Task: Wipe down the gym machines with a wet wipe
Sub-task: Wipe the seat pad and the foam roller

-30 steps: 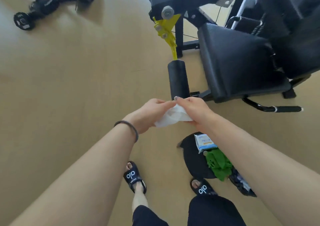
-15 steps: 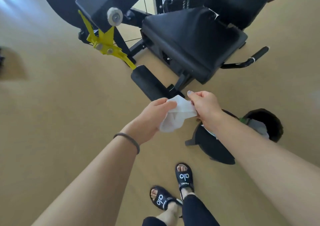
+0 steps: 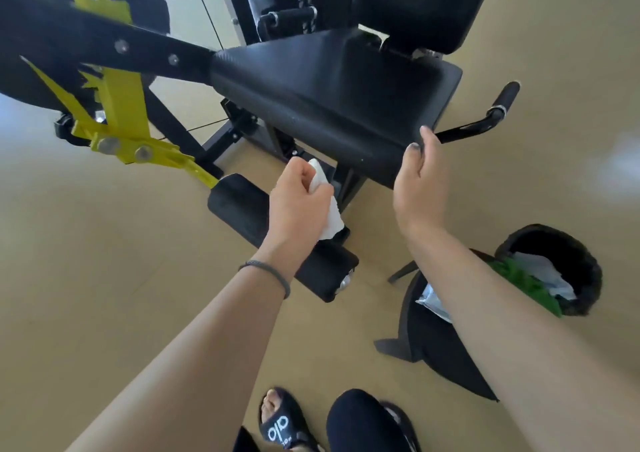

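A black gym machine fills the upper half of the view, with a padded seat [image 3: 332, 84], a backrest [image 3: 422, 1], a yellow lever arm [image 3: 117, 112] and a black leg roller pad [image 3: 277, 237] low in front. My left hand [image 3: 298, 202] grips a crumpled white wet wipe [image 3: 329, 209] just above the roller pad and below the seat's front edge. My right hand [image 3: 419, 174] rests on the near right corner of the seat, thumb on top, fingers along its front face.
A side handle [image 3: 491, 116] sticks out right of the seat. On the tan floor at right sit a black bin [image 3: 575, 261] holding green and white items, and a black bag [image 3: 446, 351] with a packet. My feet in black sandals [image 3: 280, 427] are at the bottom.
I have moved closer to the machine. My right hand let go of the wipe and went up to the seat corner. My left hand now holds the wipe alone.
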Action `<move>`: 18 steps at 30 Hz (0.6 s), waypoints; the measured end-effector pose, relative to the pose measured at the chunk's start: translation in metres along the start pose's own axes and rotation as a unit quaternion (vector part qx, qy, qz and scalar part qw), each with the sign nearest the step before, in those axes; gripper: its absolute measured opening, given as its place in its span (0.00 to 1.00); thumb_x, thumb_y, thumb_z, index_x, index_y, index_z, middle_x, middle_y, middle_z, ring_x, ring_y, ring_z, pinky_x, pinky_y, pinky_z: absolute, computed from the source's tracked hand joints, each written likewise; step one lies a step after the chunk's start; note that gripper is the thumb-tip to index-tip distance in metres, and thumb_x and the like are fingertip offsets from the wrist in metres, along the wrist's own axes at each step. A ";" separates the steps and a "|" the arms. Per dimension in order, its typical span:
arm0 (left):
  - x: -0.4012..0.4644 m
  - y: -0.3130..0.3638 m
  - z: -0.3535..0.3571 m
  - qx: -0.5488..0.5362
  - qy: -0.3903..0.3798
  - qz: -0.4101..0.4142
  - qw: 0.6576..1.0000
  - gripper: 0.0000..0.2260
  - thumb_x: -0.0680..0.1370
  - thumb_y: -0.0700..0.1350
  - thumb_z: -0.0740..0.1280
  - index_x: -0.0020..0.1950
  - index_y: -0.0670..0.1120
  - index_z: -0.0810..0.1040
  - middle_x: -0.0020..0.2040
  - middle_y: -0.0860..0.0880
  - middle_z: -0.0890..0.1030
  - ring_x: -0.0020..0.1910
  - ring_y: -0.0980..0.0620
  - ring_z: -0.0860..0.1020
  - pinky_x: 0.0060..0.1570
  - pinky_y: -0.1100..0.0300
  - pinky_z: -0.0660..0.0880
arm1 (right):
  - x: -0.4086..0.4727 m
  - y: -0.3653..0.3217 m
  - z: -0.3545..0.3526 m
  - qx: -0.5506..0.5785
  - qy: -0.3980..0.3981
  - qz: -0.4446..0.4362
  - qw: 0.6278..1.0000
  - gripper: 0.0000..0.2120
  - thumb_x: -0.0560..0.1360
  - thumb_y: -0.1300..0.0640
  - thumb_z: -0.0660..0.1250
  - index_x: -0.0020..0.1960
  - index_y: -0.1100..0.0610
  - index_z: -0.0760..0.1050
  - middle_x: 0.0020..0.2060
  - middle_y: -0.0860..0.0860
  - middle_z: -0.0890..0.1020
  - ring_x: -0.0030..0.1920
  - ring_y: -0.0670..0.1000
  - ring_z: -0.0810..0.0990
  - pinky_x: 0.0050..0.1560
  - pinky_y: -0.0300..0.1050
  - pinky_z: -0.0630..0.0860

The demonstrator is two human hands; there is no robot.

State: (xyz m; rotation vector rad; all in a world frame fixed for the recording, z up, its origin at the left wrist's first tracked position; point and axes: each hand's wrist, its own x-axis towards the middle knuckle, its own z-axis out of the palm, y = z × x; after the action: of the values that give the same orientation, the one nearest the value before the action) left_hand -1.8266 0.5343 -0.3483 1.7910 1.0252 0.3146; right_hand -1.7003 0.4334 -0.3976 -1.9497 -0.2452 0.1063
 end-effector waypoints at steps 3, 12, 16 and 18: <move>0.038 -0.029 0.024 0.011 0.017 0.081 0.997 0.07 0.80 0.41 0.64 0.44 0.46 0.67 0.36 0.55 0.69 0.32 0.64 0.69 0.30 0.75 0.67 | 0.016 0.033 0.040 -0.012 0.062 -0.062 0.996 0.24 0.85 0.48 0.48 0.77 0.54 0.66 0.77 0.50 0.68 0.77 0.48 0.63 0.77 0.51 0.62; 0.106 -0.067 0.085 -0.053 -0.014 0.376 0.925 0.06 0.82 0.42 0.65 0.45 0.46 0.74 0.37 0.55 0.77 0.36 0.58 0.75 0.37 0.65 0.72 | 0.047 0.084 0.087 0.028 0.272 -0.254 0.928 0.20 0.82 0.55 0.52 0.61 0.62 0.79 0.61 0.56 0.80 0.63 0.56 0.76 0.65 0.56 0.71; 0.123 -0.068 0.100 0.009 0.019 0.507 0.862 0.07 0.83 0.42 0.63 0.47 0.43 0.78 0.44 0.52 0.78 0.43 0.53 0.76 0.43 0.64 0.74 | 0.046 0.089 0.085 0.041 0.257 -0.273 0.926 0.22 0.82 0.53 0.49 0.61 0.60 0.79 0.62 0.53 0.79 0.66 0.55 0.75 0.68 0.55 0.68; 0.131 -0.068 0.103 0.058 0.030 0.548 0.834 0.09 0.84 0.45 0.61 0.49 0.43 0.78 0.45 0.50 0.77 0.41 0.51 0.76 0.41 0.56 0.76 | 0.043 0.087 0.086 0.075 0.259 -0.266 0.926 0.22 0.81 0.52 0.49 0.60 0.60 0.79 0.60 0.52 0.79 0.65 0.54 0.75 0.68 0.54 0.68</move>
State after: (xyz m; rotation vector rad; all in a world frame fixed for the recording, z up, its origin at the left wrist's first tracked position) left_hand -1.7170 0.5771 -0.4843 2.3347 -0.0804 1.0182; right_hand -1.6637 0.4889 -0.5094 -1.6276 -0.3891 -0.7172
